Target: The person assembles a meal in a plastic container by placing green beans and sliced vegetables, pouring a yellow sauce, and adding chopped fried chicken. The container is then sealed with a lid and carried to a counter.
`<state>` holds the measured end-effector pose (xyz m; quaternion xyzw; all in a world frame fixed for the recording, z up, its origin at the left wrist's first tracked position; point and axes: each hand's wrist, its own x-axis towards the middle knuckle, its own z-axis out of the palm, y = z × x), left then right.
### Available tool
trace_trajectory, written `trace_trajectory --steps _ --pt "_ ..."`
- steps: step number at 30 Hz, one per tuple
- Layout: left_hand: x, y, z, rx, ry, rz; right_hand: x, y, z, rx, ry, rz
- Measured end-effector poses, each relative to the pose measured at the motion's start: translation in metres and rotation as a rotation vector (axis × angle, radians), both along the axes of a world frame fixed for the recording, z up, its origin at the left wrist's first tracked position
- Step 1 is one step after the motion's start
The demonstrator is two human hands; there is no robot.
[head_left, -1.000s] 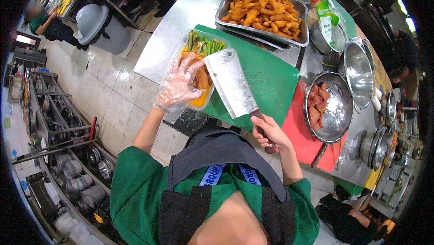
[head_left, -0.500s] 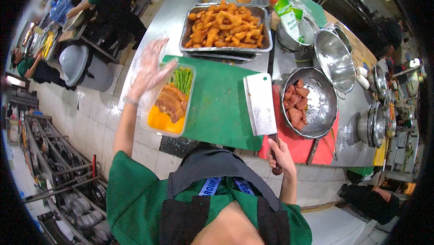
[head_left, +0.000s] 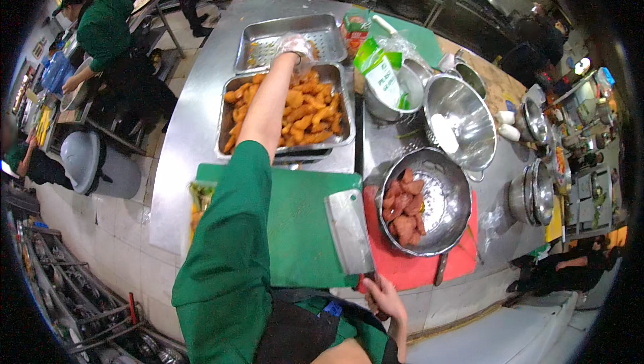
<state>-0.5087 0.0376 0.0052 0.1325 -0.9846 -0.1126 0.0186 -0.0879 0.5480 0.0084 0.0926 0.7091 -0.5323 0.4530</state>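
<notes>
My left hand (head_left: 297,46), in a clear plastic glove, reaches over the far perforated metal tray (head_left: 251,37), where a flat fried piece lay a moment ago. Its fingers point away and are hidden behind the back of the hand. Under my forearm stands a metal tray piled with golden fried strips (head_left: 312,112). My right hand (head_left: 386,297) grips the dark handle of a cleaver (head_left: 349,230), whose wide blade rests on the right part of the green cutting board (head_left: 295,223). A food container (head_left: 200,203) at the board's left edge is mostly covered by my left sleeve.
A metal bowl of reddish meat pieces (head_left: 406,213) sits on a red board (head_left: 396,263) beside a dark-handled knife (head_left: 441,269). Behind it are a colander (head_left: 463,119) and a pot holding a green-white packet (head_left: 379,72). A co-worker (head_left: 111,35) stands at the left.
My left hand has gone from beside the food container to the far perforated tray. My right hand still holds the cleaver on the board. The view has shifted forward.
</notes>
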Motion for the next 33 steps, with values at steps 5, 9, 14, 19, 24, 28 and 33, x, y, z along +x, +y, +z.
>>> trace_trajectory --steps 5,9,14,19,24,28,33 --pt "-0.056 0.006 -0.045 -0.023 -0.109 0.038 0.0 0.005 -0.014 -0.049 0.074 0.01" --pt "-0.084 0.008 -0.07 0.499 -0.062 0.466 0.004 0.014 -0.03 -0.078 0.127 -0.013" --pt "-0.124 0.002 -0.105 0.568 0.159 0.726 0.01 0.025 -0.054 -0.103 0.217 -0.012" --pt "-0.163 -0.024 -0.126 0.465 -0.009 0.478 0.018 0.021 -0.066 -0.121 0.285 -0.044" --pt "-0.123 -0.03 -0.059 0.582 0.246 0.474 0.016 0.015 -0.044 -0.071 0.159 -0.068" --pt "-0.007 -0.002 0.047 0.282 0.519 0.288 0.005 0.011 -0.031 -0.009 0.227 0.04" --pt "0.198 0.086 0.072 0.155 0.744 0.211 -0.004 0.016 -0.029 -0.1 0.185 0.029"
